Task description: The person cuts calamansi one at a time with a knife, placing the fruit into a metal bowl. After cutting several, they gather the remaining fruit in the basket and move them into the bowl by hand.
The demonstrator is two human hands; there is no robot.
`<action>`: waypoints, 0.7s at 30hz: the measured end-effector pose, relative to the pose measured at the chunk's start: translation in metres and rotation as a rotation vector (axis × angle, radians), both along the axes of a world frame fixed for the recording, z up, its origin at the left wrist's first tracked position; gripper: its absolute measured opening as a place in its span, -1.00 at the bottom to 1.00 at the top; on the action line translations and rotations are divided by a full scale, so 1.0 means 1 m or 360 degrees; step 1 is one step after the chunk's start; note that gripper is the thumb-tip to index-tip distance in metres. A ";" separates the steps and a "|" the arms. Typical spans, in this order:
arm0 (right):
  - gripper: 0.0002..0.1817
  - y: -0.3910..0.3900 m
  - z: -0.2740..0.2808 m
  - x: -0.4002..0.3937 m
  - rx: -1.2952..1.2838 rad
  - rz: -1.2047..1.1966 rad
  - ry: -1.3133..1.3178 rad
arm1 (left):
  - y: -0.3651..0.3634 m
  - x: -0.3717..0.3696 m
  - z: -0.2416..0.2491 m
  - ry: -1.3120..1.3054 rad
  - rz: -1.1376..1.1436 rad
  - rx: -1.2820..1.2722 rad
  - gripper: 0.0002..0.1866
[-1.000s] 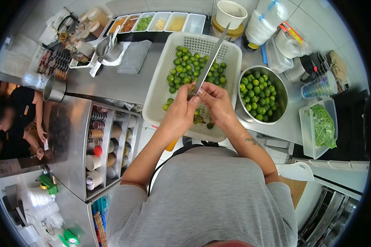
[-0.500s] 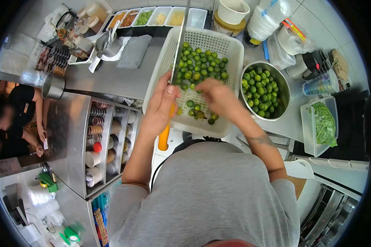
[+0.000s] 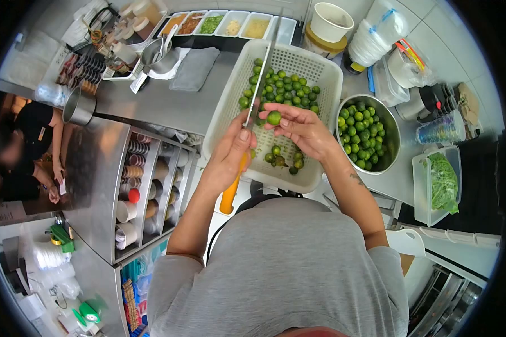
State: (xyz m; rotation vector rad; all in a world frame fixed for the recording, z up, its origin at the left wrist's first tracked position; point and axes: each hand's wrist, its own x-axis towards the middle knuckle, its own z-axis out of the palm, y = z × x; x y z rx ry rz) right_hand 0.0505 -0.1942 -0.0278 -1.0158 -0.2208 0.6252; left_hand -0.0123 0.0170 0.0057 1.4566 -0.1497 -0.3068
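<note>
My left hand [image 3: 229,154] is wrapped round a long knife [image 3: 262,78], its blade pointing up and away over the basket and its orange handle [image 3: 232,188] hanging below the palm. Between the fingers of my right hand [image 3: 302,130] is a small green lime [image 3: 274,118], close beside the blade. Under both hands lies a white perforated basket [image 3: 222,121] holding many green limes [image 3: 291,86], with several more near its front edge. A round steel bowl [image 3: 398,135] full of limes [image 3: 362,133] stands against the basket's right side.
Food trays [image 3: 211,24] line the back of the counter [image 3: 132,95]. A grey cloth [image 3: 194,69] and steel pot [image 3: 159,57] lie left of the basket. A tub of leafy greens [image 3: 443,182] is at the right. Another person [image 3: 39,140] stands at far left.
My right hand has risen from the loose limes and turned palm up, with a lime now showing in its fingers beside the blade. In view, the basket and knife sit slightly further right.
</note>
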 end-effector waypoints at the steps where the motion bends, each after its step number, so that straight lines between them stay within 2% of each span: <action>1: -0.56 -0.001 -0.001 -0.001 0.0009 -0.0038 -0.0011 | -0.003 0.001 0.000 0.0007 -0.0034 0.0000 -0.30; 7: -0.58 0.001 -0.007 -0.008 -0.0159 -0.0272 -0.0137 | -0.025 0.005 0.003 0.0049 -0.0194 0.0138 -0.27; 10: -0.59 -0.002 -0.010 -0.011 -0.0262 -0.0317 -0.0178 | -0.031 0.009 0.000 0.0107 -0.0206 0.0279 -0.37; 12: -0.60 -0.008 -0.017 -0.011 -0.0263 -0.0294 -0.0150 | -0.034 0.012 -0.010 -0.0266 -0.0092 0.0435 -0.43; 14: -0.61 -0.010 -0.012 -0.014 -0.0189 -0.0293 -0.0175 | -0.034 0.013 -0.015 -0.0339 -0.0025 0.0520 -0.46; 15: -0.62 -0.011 -0.009 -0.014 -0.0152 -0.0291 -0.0188 | -0.031 0.015 -0.016 -0.0228 -0.0019 0.0530 -0.47; 18: -0.64 -0.014 -0.002 -0.014 -0.0145 -0.0412 -0.0066 | -0.024 0.013 -0.014 -0.0122 -0.0161 0.0684 -0.47; 21: -0.63 -0.019 -0.013 -0.009 -0.0094 -0.0562 -0.0081 | -0.027 0.001 -0.007 -0.0315 -0.0271 0.0894 -0.41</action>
